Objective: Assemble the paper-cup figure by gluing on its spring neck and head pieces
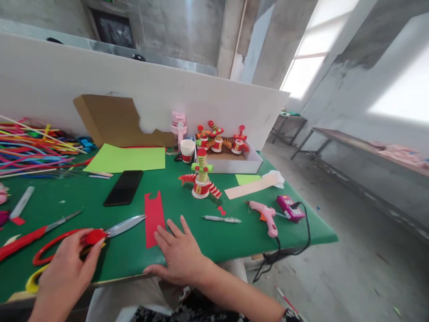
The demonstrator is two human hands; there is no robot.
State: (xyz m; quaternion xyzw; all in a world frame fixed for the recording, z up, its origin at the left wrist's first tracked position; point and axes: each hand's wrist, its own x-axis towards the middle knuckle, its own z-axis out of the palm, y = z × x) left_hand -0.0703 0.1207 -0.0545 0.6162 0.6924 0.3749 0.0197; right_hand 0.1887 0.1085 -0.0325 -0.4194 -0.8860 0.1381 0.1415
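My left hand (72, 268) pinches a small red paper disc (95, 236) between thumb and fingers, above red-handled scissors (125, 226) lying with their blades toward the right. My right hand (179, 255) rests palm down with fingers spread, its fingertips at the right edge of a red paper strip (154, 223). The strip has curved notches in its top edge. Behind it stands a paper-cup figure (201, 188) with folded red arms and a green folded neck. Small red scraps (221, 210) and a pen (221, 219) lie to the right of the strip.
A black phone (123, 188), green paper (129, 159) and a white box (231, 167) of similar figures lie farther back. At right are a pink glue gun (266, 217) and its cable. More scissors (25, 241) and colourful pipe cleaners (30, 147) are at left.
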